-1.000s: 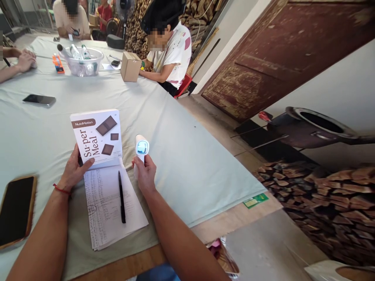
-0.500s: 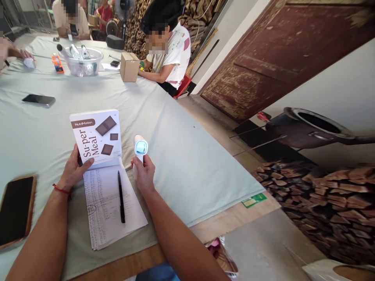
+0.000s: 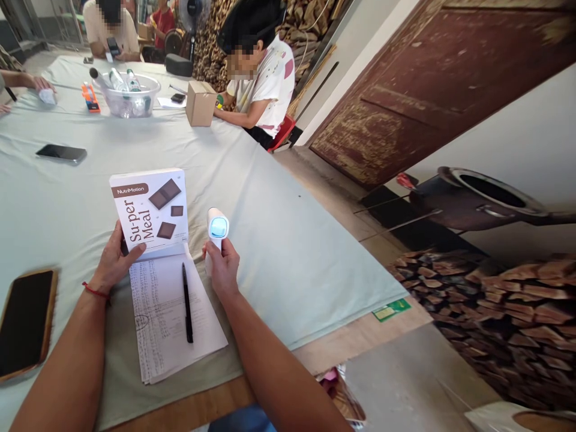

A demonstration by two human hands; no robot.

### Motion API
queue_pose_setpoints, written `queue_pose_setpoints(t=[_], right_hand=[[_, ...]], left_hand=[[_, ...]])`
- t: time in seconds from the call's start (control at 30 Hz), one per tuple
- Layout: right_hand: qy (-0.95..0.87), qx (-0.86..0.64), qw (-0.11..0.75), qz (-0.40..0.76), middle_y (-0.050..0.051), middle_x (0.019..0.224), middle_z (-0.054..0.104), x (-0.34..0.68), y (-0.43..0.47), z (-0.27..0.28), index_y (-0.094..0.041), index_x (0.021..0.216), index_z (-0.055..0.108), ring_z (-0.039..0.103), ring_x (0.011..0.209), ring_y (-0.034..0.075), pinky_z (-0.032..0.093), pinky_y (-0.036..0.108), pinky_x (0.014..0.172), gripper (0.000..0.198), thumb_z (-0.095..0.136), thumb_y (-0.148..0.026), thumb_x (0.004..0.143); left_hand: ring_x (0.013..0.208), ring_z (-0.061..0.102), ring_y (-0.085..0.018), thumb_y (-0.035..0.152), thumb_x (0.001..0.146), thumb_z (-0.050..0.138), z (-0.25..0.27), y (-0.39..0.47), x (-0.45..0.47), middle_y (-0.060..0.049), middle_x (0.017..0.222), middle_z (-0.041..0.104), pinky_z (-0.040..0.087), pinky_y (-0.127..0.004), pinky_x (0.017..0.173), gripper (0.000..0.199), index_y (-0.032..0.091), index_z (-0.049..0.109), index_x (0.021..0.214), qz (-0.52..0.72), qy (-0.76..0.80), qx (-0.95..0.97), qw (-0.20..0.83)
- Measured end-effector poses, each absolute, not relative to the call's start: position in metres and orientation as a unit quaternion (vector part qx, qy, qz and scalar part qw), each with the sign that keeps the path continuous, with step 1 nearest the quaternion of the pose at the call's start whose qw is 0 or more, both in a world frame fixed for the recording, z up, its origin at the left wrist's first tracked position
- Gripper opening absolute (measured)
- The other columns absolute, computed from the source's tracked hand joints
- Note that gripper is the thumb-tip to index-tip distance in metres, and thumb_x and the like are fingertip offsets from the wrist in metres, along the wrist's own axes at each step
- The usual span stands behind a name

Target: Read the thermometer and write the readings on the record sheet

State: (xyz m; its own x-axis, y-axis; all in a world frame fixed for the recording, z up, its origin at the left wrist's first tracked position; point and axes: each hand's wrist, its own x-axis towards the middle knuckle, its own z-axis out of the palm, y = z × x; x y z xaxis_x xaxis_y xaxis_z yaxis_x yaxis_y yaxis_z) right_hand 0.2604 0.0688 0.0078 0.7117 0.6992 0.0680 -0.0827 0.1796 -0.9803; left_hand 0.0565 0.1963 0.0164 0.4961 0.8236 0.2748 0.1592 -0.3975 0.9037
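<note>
My left hand is closed on the lower left of a white "Su-per Meal" box, its thumb across the front. The box stands tilted up, its printed face with brown bars toward me. In my right hand is a white handheld infrared thermometer, gripped by its handle, with its bluish screen lit and facing me. Sheets of paper with handwritten columns lie below the box, between my forearms. A black pen rests on them.
A phone in a brown case lies at left, another phone farther back. Beyond are an orange item, a plastic basin of bottles and a cardboard box. Several people sit around the cloth-covered table. Firewood is stacked at right.
The view has shifted very slightly. Dark marks on the thermometer's screen have given way to a plainer bright glow. At far left, another person has leaned partly out of view. Both my hands keep their grip.
</note>
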Motion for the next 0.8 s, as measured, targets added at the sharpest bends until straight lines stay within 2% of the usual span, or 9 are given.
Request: queue_pose_setpoints(t=[0.8], right_hand=[[-0.266,-0.574,0.724,0.275,-0.006,0.061,0.051,0.26,0.0677,0.0091,-0.021,0.068,0.054,0.047,0.06,0.012,0.041,0.026,0.058,0.024,0.065,-0.041,0.074]], left_hand=[[0.115,0.064,-0.029,0.052,0.081,0.072,0.018,0.1939,0.056,-0.01,0.125,0.066,0.056,-0.044,0.099,0.066,0.021,0.047,0.133,0.371,0.34,0.737,0.451]])
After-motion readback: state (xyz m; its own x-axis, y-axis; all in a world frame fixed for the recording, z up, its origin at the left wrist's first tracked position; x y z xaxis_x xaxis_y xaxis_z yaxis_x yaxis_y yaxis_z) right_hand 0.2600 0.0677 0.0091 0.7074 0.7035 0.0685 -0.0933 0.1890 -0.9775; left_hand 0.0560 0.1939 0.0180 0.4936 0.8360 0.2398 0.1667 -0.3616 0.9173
